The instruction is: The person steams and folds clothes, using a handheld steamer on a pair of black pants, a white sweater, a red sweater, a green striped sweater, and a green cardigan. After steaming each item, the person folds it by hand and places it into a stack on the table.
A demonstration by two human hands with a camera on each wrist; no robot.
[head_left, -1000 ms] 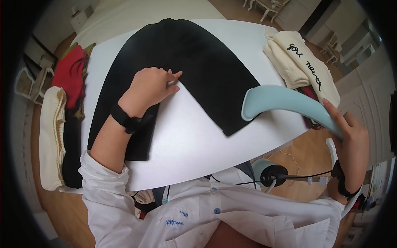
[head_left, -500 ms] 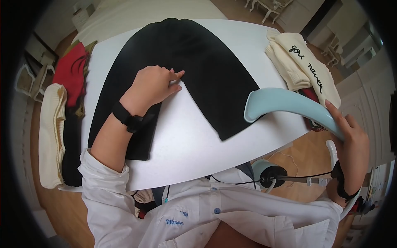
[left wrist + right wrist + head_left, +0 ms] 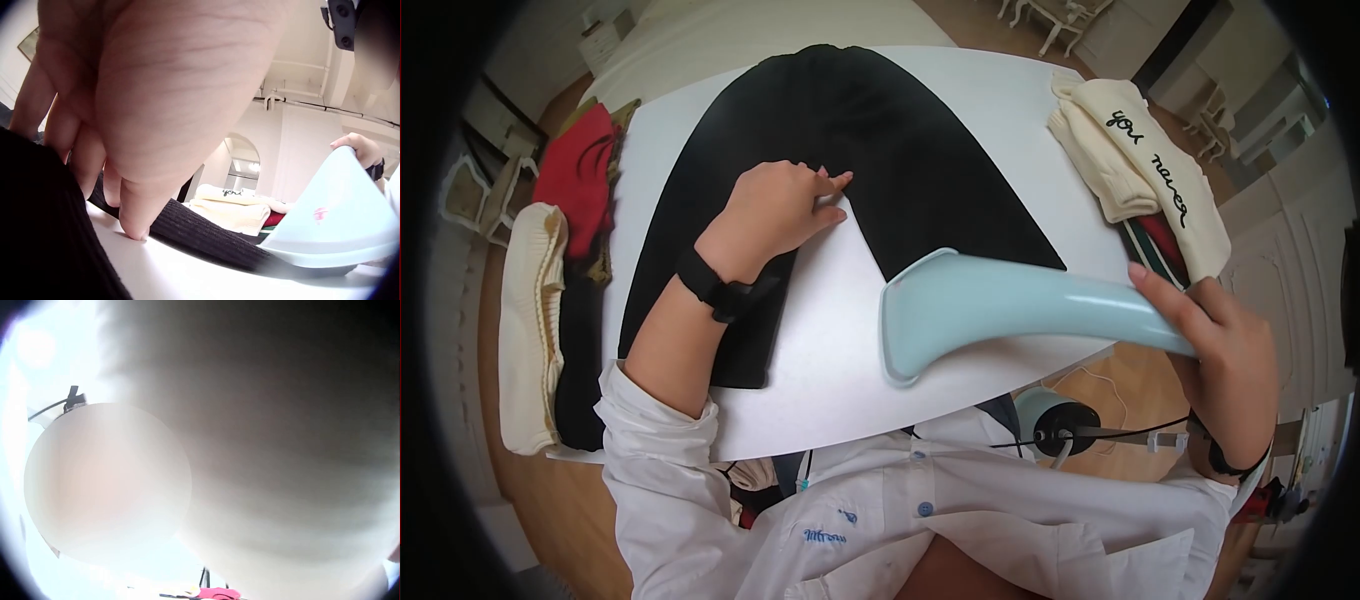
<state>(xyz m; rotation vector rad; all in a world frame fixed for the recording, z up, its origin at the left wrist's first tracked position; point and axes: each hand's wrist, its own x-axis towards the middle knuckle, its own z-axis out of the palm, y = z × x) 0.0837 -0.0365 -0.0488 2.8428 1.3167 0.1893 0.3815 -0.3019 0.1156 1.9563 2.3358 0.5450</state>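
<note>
Black trousers (image 3: 830,110) lie spread over a white board (image 3: 830,340), their two legs parted. My left hand (image 3: 765,215) rests on them where the legs meet. In the left wrist view, its fingers reach down to the ribbed black fabric (image 3: 200,231) and the thumb tip touches the white surface. My right hand (image 3: 1225,340) grips the handle of a light blue garment steamer head (image 3: 1010,300), whose wide end overlaps the lower part of the right-hand leg. A blurred pale shape fills much of the right wrist view.
Folded cream knitwear with black lettering (image 3: 1150,150) sits at the board's right edge. Along the left edge lie a red garment (image 3: 580,175) and a cream knit (image 3: 530,330). A light blue and black steamer base (image 3: 1065,425) stands below on the wooden floor, with a cord nearby.
My right hand has brought the steamer head left and toward me, from the outer side of the right-hand trouser leg across its lower end. My left hand stays almost in place.
</note>
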